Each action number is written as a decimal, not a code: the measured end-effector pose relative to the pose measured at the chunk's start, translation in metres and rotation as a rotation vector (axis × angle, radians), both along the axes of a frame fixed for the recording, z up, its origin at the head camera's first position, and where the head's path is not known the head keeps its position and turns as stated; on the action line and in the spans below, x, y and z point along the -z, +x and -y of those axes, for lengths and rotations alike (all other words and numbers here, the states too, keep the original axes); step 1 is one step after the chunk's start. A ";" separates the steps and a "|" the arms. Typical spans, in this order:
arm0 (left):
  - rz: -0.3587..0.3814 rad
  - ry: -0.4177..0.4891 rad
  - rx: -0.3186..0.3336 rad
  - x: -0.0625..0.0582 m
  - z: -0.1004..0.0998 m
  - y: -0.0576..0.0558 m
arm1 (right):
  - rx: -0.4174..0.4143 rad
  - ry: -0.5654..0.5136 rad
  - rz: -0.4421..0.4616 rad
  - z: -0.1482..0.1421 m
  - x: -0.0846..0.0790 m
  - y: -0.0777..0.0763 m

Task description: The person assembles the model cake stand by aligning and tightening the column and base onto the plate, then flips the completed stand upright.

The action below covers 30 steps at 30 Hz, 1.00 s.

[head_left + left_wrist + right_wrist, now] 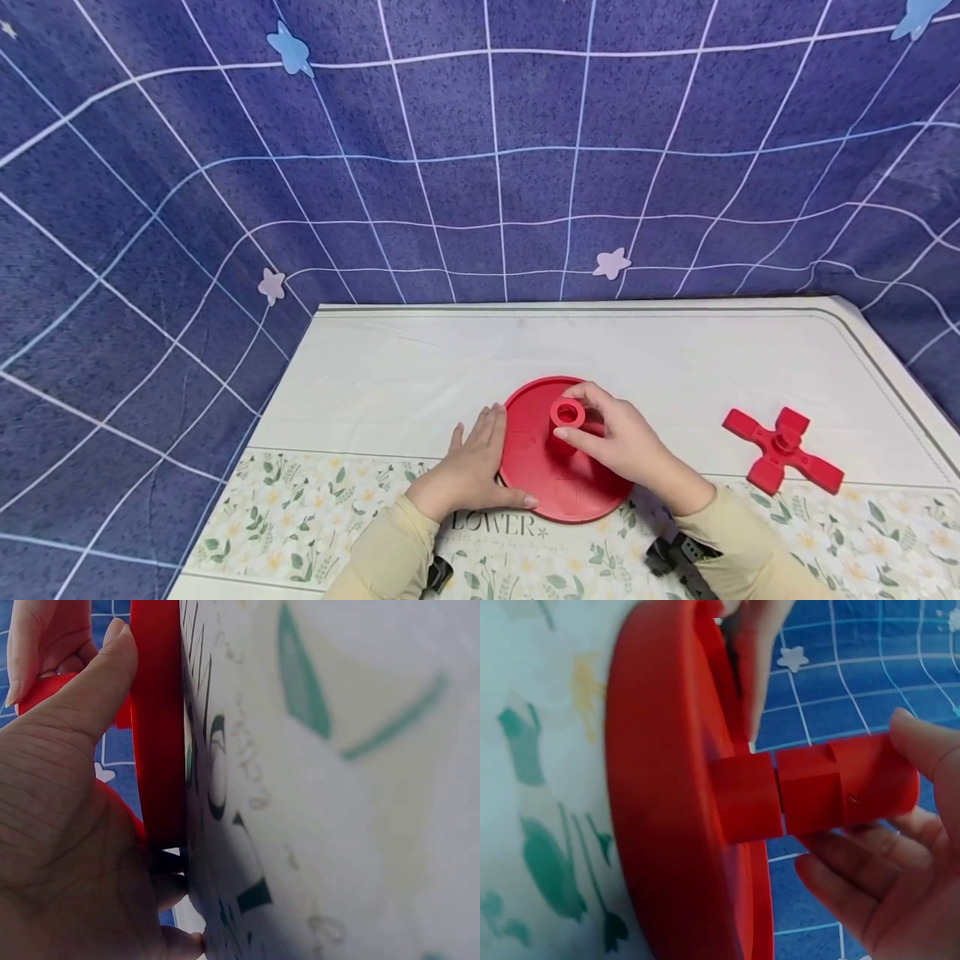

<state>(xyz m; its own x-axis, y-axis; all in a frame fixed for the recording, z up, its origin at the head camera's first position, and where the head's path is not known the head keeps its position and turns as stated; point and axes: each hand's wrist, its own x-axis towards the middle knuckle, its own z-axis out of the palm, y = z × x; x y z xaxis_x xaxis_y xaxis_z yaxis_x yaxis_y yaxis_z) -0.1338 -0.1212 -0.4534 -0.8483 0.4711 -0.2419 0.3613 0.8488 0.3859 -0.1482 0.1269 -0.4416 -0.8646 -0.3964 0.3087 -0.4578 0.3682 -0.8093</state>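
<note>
A round red plastic base (528, 467) with a raised rim lies on the table mat. My left hand (474, 468) rests along its left edge, fingers straight and thumb spread toward the near rim; in the left wrist view the thumb lies on the rim. A hollow red tube (874, 780) stands upright near the middle of the base. My right hand (626, 433) grips the tube's upper end between thumb and fingers. In the right wrist view, a thin dark seam separates the tube from a short red post (746, 799) below it, on the base.
To the right lies a red cross-shaped piece (784, 450) with four flat arms and a round hub. The mat (390, 358) is white at the back and flowered in front. A blue gridded curtain (450, 183) with stars hangs behind and at both sides.
</note>
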 end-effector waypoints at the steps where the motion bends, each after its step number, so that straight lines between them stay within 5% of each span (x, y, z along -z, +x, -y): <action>1: 0.000 0.000 0.000 0.000 0.000 0.000 | 0.029 0.019 -0.011 0.001 0.000 0.001; 10: -0.002 -0.009 -0.002 0.000 0.000 0.000 | 0.241 0.151 -0.116 0.011 0.000 0.009; 16: 0.000 -0.012 -0.004 0.000 -0.001 0.000 | 0.281 0.182 -0.180 0.013 0.002 0.010; 24: 0.006 -0.004 0.000 0.000 -0.001 0.000 | 0.175 0.163 -0.171 0.005 0.001 0.008; 30: 0.009 0.004 0.002 0.001 0.000 0.000 | -0.038 0.074 -0.090 -0.002 -0.004 0.002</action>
